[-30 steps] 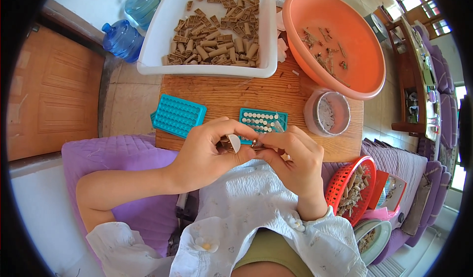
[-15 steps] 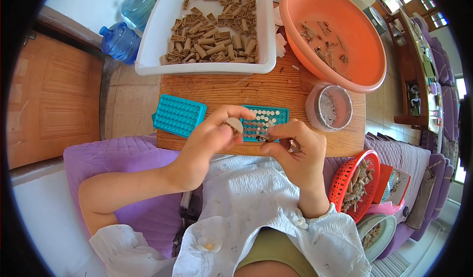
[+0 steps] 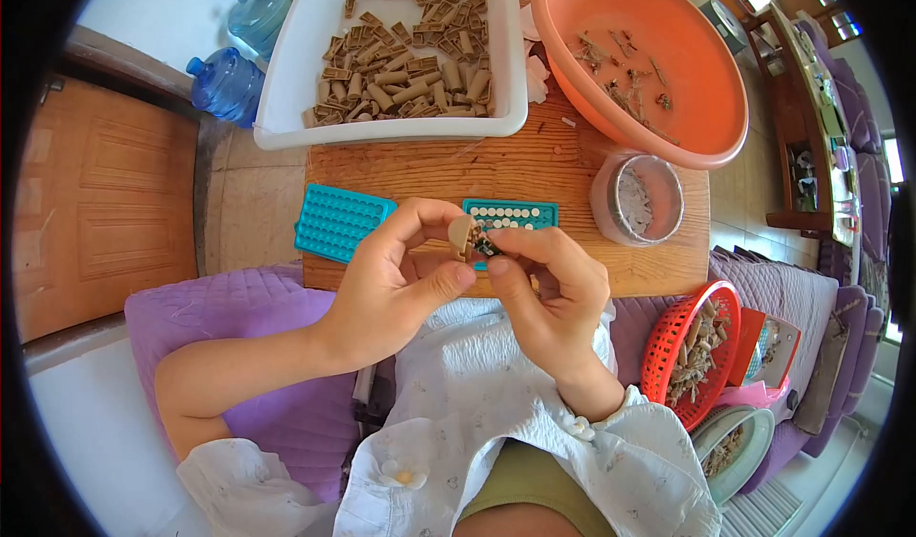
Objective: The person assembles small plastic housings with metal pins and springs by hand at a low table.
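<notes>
Between thumb and fingers, my left hand (image 3: 386,294) grips a tan plastic shell (image 3: 461,237), open side to the right. My right hand (image 3: 558,298) pinches a small dark part with green on it (image 3: 486,245), like a tiny circuit assembly, up against that opening. Whether the part sits inside the shell cannot be made out. Behind my fingers lies a teal tray (image 3: 550,212) with white round discs in its holes; my hands cover its lower part. Left of it is another teal tray (image 3: 342,224) with rows of round hollows.
A white tub (image 3: 391,134) of tan plastic shells (image 3: 420,69) and an orange basin (image 3: 701,146) with wired parts stand at the back. A clear tub (image 3: 608,208) with whitish bits is on the table's right. Beside me, a red basket (image 3: 658,370) holds more tan pieces.
My two hands have come together: the shell has turned to face right, and my right hand has brought the small dark part to it. The view has shifted slightly.
</notes>
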`<state>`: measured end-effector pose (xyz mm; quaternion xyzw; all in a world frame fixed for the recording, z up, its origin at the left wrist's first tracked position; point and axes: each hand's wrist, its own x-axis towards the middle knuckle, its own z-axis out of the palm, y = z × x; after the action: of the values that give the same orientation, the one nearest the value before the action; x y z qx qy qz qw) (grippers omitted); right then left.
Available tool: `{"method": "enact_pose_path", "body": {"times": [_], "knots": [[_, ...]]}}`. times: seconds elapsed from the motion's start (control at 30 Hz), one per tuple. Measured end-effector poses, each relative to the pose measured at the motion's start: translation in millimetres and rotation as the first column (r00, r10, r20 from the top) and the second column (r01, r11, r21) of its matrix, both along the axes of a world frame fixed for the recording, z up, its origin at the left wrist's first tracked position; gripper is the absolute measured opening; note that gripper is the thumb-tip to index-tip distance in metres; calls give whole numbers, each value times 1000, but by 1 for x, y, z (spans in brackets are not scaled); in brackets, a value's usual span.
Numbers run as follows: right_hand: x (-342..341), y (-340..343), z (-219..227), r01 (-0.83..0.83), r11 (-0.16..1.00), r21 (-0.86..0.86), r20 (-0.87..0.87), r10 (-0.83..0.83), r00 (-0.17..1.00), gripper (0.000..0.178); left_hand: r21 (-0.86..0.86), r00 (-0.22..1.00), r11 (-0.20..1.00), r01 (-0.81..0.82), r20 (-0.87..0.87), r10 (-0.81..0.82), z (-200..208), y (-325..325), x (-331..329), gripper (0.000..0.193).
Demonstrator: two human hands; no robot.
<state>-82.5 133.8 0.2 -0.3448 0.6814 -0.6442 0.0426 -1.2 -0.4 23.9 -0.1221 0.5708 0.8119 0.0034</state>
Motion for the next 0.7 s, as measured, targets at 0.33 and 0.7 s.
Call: {"method": "enact_pose_path", "body": {"times": [0.33,0.7], "knots": [[9,-7,0,43,986,-159,83,-30,996,12,-52,995,997,-55,-88,50,1,1,-1,46],[10,-8,0,51,984,-170,79,-38,996,12,-135,990,990,-41,-139,23,-2,-6,-4,45]]}}
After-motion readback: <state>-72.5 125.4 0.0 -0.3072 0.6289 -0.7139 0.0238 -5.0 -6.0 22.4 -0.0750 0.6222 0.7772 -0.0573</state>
